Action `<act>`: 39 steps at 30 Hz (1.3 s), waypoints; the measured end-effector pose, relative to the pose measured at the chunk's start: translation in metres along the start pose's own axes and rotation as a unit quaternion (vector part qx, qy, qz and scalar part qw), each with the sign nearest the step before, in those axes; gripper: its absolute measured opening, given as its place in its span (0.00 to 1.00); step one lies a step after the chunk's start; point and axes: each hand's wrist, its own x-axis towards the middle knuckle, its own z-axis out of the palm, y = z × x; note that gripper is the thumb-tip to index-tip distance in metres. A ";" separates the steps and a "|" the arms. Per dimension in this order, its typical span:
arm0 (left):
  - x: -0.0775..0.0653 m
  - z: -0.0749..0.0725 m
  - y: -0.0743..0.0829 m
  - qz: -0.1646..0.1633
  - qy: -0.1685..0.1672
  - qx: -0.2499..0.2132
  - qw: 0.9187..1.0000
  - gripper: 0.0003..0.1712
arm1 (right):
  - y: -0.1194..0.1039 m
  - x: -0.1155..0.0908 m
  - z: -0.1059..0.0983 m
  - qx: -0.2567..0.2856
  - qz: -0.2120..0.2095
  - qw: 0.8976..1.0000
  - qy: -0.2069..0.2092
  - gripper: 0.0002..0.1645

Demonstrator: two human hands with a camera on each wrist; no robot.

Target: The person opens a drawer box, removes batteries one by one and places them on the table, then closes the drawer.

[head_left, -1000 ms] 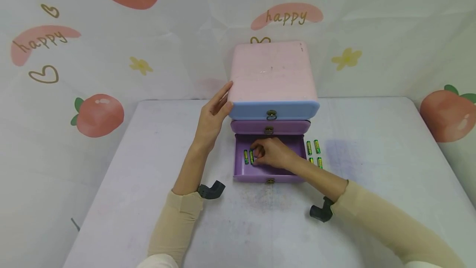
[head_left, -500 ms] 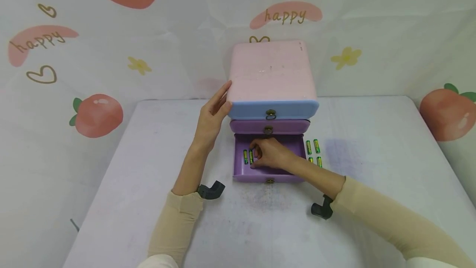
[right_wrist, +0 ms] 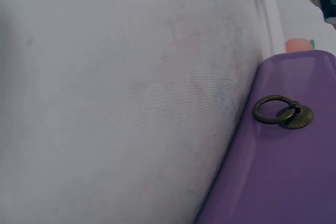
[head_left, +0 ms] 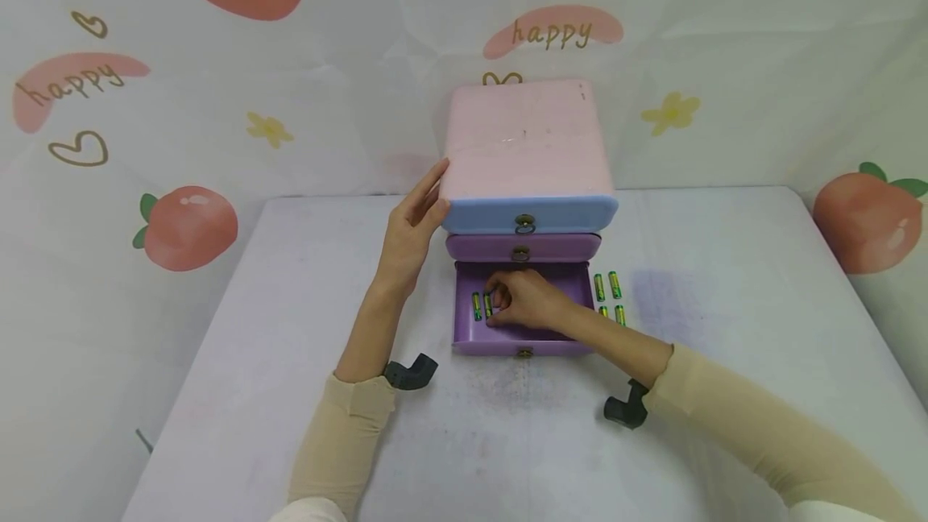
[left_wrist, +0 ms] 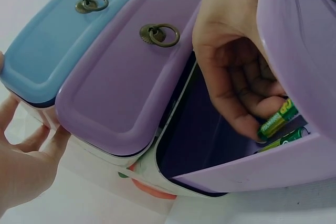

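Note:
Inside the pulled-out purple bottom drawer (head_left: 486, 349), my right hand (head_left: 531, 300) pinches a green-and-yellow battery (left_wrist: 279, 119) between thumb and fingertips. A second battery (head_left: 476, 306) lies beside it, further left in the drawer. My left hand (head_left: 406, 246) rests against the left side of the small drawer cabinet (head_left: 528, 139), fingers spread along its edge. That cabinet has a pink top, a blue top drawer (head_left: 464, 217) and a purple middle drawer (head_left: 478, 247). In the right wrist view, only the drawer front with its ring pull (right_wrist: 275, 109) shows; the right hand is out of sight there.
Several more batteries (head_left: 615, 285) lie on the white tabletop (head_left: 710, 280) just right of the drawer, partly hidden by the right forearm. Behind the cabinet hangs a white printed cloth (head_left: 362, 63). Black wrist mounts (head_left: 412, 372) sit on both forearms.
Both hands keep their places, the right still pinching the battery in the drawer. Only the head view has shifted slightly.

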 end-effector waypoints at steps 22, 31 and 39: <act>0.001 -0.001 -0.001 -0.003 0.001 -0.003 1.000 0.40 | -0.006 -0.019 -0.014 0.117 0.005 0.993 0.000 0.25; 0.001 -0.001 -0.002 0.002 -0.001 -0.007 1.000 0.39 | -0.009 -0.029 -0.019 0.116 -0.004 0.993 0.004 0.26; 0.000 0.000 -0.001 0.000 0.001 -0.007 1.000 0.41 | -0.013 -0.042 -0.023 0.113 -0.005 0.993 0.027 0.25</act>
